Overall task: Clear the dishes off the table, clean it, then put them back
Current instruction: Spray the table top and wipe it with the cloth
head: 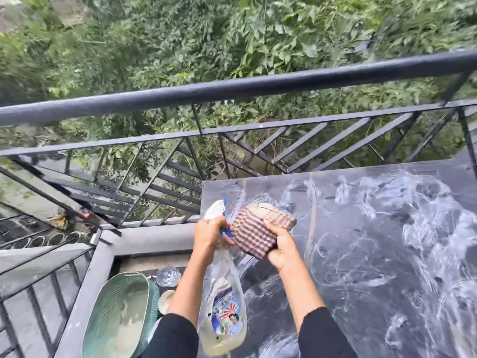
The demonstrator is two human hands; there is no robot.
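Note:
My left hand (210, 232) grips the neck of a clear spray bottle (222, 301) with a white and blue nozzle, held at the table's left edge. My right hand (280, 245) holds a folded checked cloth (254, 228) just above the dark marble table (361, 228), close to the nozzle. The tabletop is covered in white foamy smears. Down on the floor to the left lie a green mesh basket (118, 313), a clear glass (167, 276) and part of a pale bowl (165, 301).
A dark metal balcony railing (232, 89) runs along the far side and the left, close to the table's far edge. Thick green foliage lies beyond it. A grey ledge (144, 239) sits between the table and the railing.

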